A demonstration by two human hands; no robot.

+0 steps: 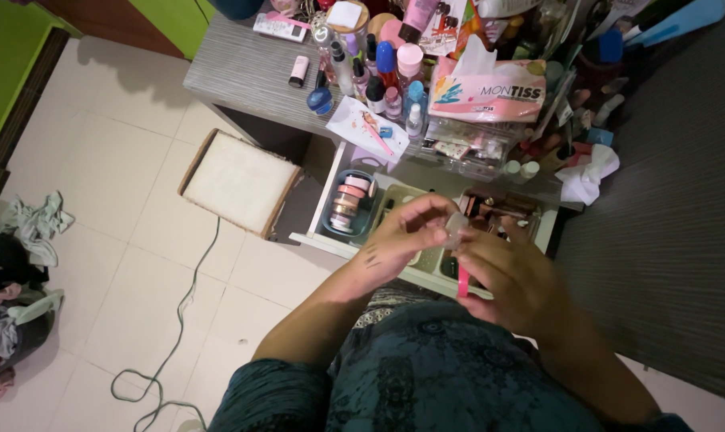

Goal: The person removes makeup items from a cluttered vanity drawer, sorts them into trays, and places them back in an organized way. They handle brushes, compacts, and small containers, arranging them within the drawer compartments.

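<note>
Fingers [426, 210] of the left hand [398, 240] and the right hand [514, 276] pinch a small clear container [456, 230], likely light, rigid and slick, best held by its sides, above the open drawer [330, 240], the cluttered bench [242, 72] at twelve o'clock.

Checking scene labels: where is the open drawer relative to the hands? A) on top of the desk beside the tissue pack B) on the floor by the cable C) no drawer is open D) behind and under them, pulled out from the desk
D: the drawer is pulled out from under the desk, and the left hand and right hand meet over its front edge.
</note>
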